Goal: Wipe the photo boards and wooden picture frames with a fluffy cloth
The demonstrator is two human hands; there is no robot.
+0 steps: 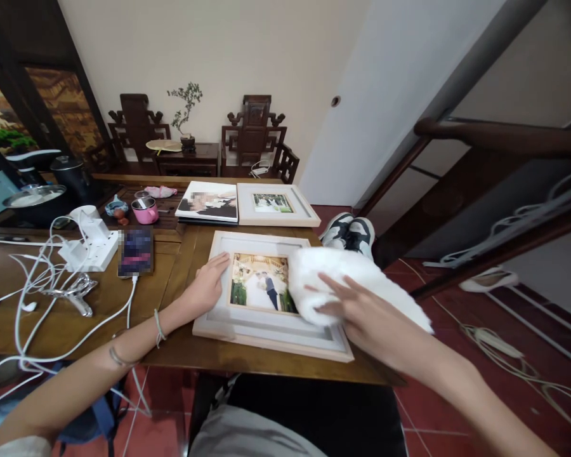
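A light wooden picture frame with a wedding photo lies flat at the table's front edge. My left hand is closed over its left rim, fingertips on the top border; part of the grip is hidden. A fluffy white cloth covers the right side of the frame and trails off past it. My right hand presses on this cloth and holds it against the frame, its fingers somewhat apart and blurred by motion.
Behind the frame lie another framed photo and a white-edged photo panel. To the left are a phone on a cable, a power strip, tangled white cords and a pink cup. Shoes stand beyond the table's right edge.
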